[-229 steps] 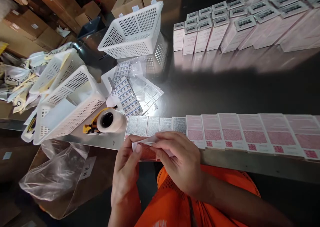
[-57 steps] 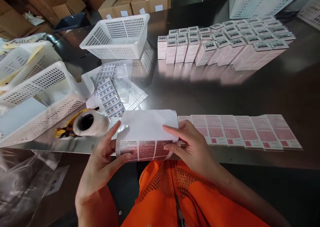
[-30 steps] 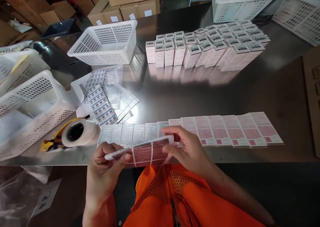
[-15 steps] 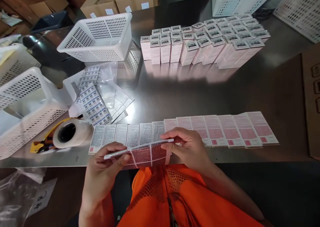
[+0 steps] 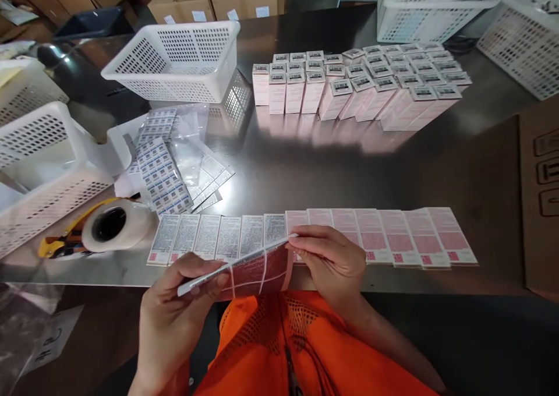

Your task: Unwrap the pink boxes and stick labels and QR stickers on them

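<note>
We hold a sheet of red labels (image 5: 255,271) above the near edge of the bench (image 5: 437,151), just over our orange vest (image 5: 279,349). Its long axis runs left to right, tilted so that the right end sits higher and farther from us than the left; the red printed face turns down toward us and the white top edge shows as a thin line. Our left hand (image 5: 174,314) comes up from below, fingers curled, pinching the sheet's left end between thumb and fingertips. Our right hand (image 5: 332,262) arches over from the right, palm down, fingertips closed on the right end; whether it grips the sheet itself or a single label at the corner we cannot quite tell.

Just beyond the hands a row of flat boxes (image 5: 314,236) lies along the bench edge, grey-labelled on the left, pink on the right. A tape dispenser (image 5: 109,227) sits to the left, near the barcode label sheets (image 5: 163,172) and white baskets (image 5: 179,61). Upright pink boxes (image 5: 349,81) stand farther back.
</note>
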`<state>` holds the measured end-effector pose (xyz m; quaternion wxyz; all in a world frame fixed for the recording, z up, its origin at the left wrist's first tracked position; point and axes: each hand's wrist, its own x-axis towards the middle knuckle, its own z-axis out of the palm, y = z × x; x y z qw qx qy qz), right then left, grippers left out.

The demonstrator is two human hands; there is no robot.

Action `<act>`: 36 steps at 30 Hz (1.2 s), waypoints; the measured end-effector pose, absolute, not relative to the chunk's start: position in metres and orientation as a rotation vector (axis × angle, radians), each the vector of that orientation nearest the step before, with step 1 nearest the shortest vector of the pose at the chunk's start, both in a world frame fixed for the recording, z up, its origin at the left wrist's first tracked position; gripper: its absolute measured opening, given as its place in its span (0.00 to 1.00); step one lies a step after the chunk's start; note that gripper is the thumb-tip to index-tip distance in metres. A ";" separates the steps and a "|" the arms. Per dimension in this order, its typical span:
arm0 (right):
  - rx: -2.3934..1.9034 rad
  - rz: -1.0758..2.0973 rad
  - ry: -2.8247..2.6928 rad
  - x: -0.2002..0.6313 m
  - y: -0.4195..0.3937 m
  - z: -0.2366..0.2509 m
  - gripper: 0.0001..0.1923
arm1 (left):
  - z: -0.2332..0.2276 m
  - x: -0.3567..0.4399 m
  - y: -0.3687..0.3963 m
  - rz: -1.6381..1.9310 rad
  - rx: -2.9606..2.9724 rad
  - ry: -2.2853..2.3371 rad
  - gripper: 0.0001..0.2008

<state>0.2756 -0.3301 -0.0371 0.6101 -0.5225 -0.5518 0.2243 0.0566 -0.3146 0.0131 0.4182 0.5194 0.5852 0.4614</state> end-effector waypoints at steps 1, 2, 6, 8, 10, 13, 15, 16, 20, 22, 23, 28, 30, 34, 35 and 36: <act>-1.223 0.509 -1.291 0.275 -0.330 -0.036 0.18 | 0.013 0.056 -0.315 1.156 1.296 1.488 0.08; -1.243 0.508 -1.309 0.275 -0.331 -0.035 0.17 | 0.012 0.056 -0.315 1.160 1.286 1.510 0.08; -1.300 0.540 -1.378 0.273 -0.331 -0.033 0.13 | 0.013 0.057 -0.317 1.197 1.248 1.526 0.08; -1.322 0.576 -1.342 0.272 -0.330 -0.033 0.08 | 0.014 0.059 -0.319 1.197 1.254 1.517 0.08; -1.343 0.674 -1.251 0.272 -0.329 -0.033 0.10 | 0.015 0.060 -0.320 1.203 1.257 1.527 0.08; -1.291 0.948 -1.123 0.276 -0.326 -0.030 0.16 | 0.015 0.059 -0.320 1.221 1.242 1.517 0.08; -1.241 1.076 -1.080 0.279 -0.325 -0.027 0.12 | 0.014 0.056 -0.320 1.206 1.229 1.506 0.09; -1.241 1.100 -1.079 0.280 -0.325 -0.025 0.11 | 0.013 0.054 -0.320 1.193 1.223 1.503 0.09; -1.284 1.006 -1.238 0.283 -0.325 -0.020 0.05 | 0.011 0.045 -0.319 1.128 1.238 1.497 0.09; -1.265 0.929 -1.358 0.285 -0.325 -0.019 0.06 | 0.014 0.040 -0.316 1.031 1.278 1.503 0.09; -1.255 0.896 -1.413 0.286 -0.326 -0.019 0.07 | 0.017 0.037 -0.313 0.945 1.326 1.503 0.09; -1.243 0.852 -1.648 0.285 -0.328 -0.010 0.08 | 0.040 0.033 -0.298 0.513 2.121 1.381 0.15; -1.224 0.852 -1.724 0.281 -0.329 -0.006 0.08 | 0.049 0.041 -0.294 0.482 2.471 1.308 0.14; -1.204 0.891 -1.728 0.275 -0.331 -0.004 0.09 | 0.053 0.062 -0.292 0.417 2.626 1.227 0.07; -1.218 0.911 -1.703 0.275 -0.331 -0.004 0.09 | 0.052 0.066 -0.292 0.412 2.602 1.224 0.07; -1.233 0.933 -1.676 0.275 -0.331 -0.005 0.09 | 0.051 0.069 -0.292 0.422 2.573 1.225 0.08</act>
